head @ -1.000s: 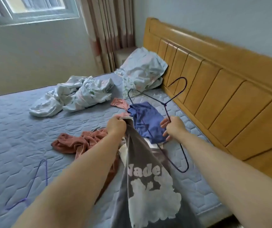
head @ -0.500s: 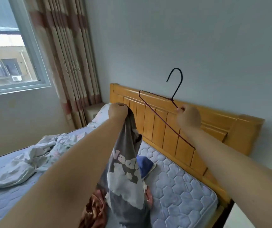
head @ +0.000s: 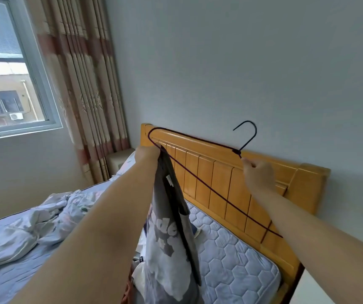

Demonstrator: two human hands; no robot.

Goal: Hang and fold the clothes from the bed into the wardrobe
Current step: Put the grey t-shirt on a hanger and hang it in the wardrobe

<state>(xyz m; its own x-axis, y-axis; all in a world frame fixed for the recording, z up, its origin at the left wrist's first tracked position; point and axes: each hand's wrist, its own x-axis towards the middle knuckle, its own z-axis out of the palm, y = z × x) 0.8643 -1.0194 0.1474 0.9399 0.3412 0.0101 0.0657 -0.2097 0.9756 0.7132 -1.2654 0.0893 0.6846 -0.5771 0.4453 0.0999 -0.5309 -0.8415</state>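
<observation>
A person's left hand (head: pixel 147 154) is raised in front of the near end of the honey-coloured slatted wooden headboard (head: pixel 220 178). Its fingers are curled tight round the bunched top of a grey T-shirt with a large white print (head: pixel 169 249). The shirt hangs down from the fist, in front of the headboard and over the pale blue quilted mattress (head: pixel 231 255) at its foot.

The right hand (head: pixel 258 174) is further along the headboard. Its fingers pinch a thin dark purple wire hanger (head: pixel 237 151) just under the twisted neck, with the hook up against the wall. The hanger's rounded end arcs over the left hand; whether it is inside the shirt, I cannot tell.

Crumpled white floral bedding (head: pixel 33 222) lies on the bed, well away from the headboard.
</observation>
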